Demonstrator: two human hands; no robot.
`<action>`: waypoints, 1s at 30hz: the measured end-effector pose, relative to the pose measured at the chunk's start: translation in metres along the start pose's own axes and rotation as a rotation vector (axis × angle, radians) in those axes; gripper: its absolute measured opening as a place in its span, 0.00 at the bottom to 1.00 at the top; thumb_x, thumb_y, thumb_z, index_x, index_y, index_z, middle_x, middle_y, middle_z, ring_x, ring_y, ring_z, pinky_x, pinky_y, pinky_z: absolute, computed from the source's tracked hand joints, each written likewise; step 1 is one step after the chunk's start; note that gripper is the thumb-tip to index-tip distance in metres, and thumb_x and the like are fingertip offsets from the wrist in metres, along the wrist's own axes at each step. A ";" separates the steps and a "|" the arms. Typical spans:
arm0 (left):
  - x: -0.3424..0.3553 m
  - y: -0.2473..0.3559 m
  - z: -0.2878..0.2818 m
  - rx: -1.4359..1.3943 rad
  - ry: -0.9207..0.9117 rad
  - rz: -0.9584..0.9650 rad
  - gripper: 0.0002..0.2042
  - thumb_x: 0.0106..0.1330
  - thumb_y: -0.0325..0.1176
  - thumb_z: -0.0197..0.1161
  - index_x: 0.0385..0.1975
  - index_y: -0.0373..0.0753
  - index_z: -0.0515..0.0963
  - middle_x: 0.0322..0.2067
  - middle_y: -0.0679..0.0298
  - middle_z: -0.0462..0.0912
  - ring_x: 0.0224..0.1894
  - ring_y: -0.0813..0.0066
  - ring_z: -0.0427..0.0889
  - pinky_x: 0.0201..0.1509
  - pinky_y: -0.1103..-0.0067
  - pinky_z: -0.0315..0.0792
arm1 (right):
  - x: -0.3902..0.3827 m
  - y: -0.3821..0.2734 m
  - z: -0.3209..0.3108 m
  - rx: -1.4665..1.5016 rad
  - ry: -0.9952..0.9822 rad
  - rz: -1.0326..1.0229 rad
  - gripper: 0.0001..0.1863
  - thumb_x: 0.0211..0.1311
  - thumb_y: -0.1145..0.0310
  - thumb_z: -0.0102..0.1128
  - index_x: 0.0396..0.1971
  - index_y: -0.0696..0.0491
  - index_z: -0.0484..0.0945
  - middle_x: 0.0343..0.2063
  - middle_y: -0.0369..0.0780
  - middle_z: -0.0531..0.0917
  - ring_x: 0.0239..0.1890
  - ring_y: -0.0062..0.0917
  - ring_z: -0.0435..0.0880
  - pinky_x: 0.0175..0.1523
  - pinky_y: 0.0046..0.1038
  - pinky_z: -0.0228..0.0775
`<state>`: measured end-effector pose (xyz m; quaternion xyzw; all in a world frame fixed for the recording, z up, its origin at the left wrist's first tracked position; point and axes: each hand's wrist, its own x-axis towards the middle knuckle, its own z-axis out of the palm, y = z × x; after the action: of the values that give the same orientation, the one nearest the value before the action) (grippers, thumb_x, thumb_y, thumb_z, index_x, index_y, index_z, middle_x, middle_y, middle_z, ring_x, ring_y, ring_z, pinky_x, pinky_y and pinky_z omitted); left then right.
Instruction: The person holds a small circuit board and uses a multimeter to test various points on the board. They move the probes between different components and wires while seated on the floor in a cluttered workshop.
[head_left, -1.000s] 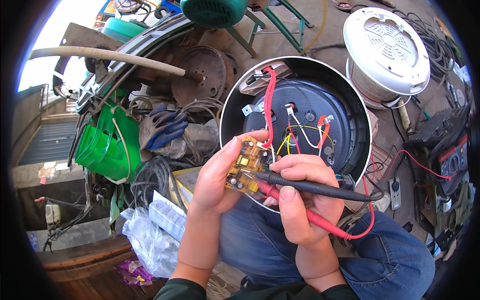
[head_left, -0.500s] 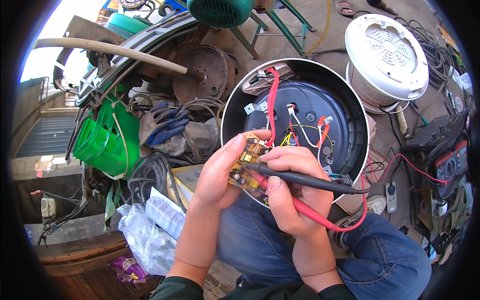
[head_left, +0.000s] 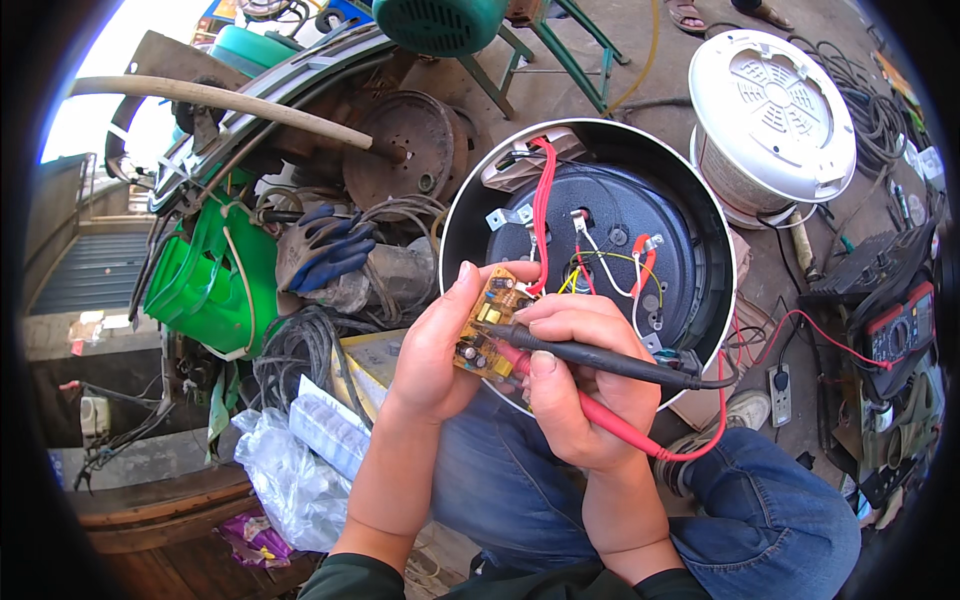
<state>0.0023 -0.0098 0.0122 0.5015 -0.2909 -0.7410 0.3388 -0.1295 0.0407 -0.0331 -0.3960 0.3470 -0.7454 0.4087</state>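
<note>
My left hand (head_left: 430, 360) grips a small tan circuit board (head_left: 490, 315) by its edge, with red wires (head_left: 545, 215) running up from it. My right hand (head_left: 600, 400) holds a black test probe (head_left: 630, 363) and a red test probe (head_left: 625, 430) together, their tips on or very close to the board's face; exact contact I cannot tell. Behind both hands sits an open round appliance housing (head_left: 723, 230) with a dark inner plate (head_left: 625, 200) and white, red and yellow wires. The probe leads run rightward toward a red-and-black multimeter (head_left: 900, 325).
A white round part (head_left: 775, 95) stands behind right. Tangled cables (head_left: 860, 120), a power strip (head_left: 782, 390) and a dark equipment box (head_left: 845, 270) lie right. At left are a green bucket (head_left: 205, 290), gloves (head_left: 320, 250) and rusty metal parts (head_left: 395, 135). A sandaled foot (head_left: 690, 15) shows top right.
Since a second ago my right hand and both probes have shifted slightly up and left on the board, and the view has moved a little. Both hands keep their grips.
</note>
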 end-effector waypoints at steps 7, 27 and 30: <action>0.003 0.000 -0.003 0.038 -0.026 0.032 0.26 0.81 0.48 0.36 0.58 0.31 0.73 0.43 0.58 0.82 0.42 0.76 0.83 0.47 0.77 0.79 | 0.003 0.002 0.001 0.035 -0.019 0.015 0.13 0.55 0.84 0.60 0.42 0.62 0.77 0.39 0.49 0.82 0.40 0.35 0.85 0.47 0.31 0.78; 0.006 -0.003 -0.022 0.096 -0.107 0.129 0.23 0.81 0.44 0.39 0.60 0.31 0.69 0.48 0.61 0.79 0.51 0.76 0.79 0.59 0.77 0.70 | -0.004 0.023 0.008 0.131 -0.057 -0.071 0.10 0.59 0.82 0.53 0.42 0.60 0.71 0.41 0.49 0.75 0.47 0.47 0.76 0.52 0.39 0.70; 0.005 -0.004 -0.010 0.105 -0.002 0.142 0.22 0.81 0.45 0.39 0.58 0.32 0.70 0.45 0.63 0.79 0.48 0.78 0.79 0.55 0.80 0.71 | -0.002 0.026 0.014 0.105 -0.010 -0.130 0.11 0.59 0.81 0.53 0.43 0.60 0.71 0.40 0.50 0.75 0.45 0.49 0.76 0.50 0.40 0.71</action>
<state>0.0100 -0.0124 0.0035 0.4958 -0.3648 -0.6993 0.3635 -0.1079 0.0286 -0.0498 -0.3993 0.2790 -0.7856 0.3814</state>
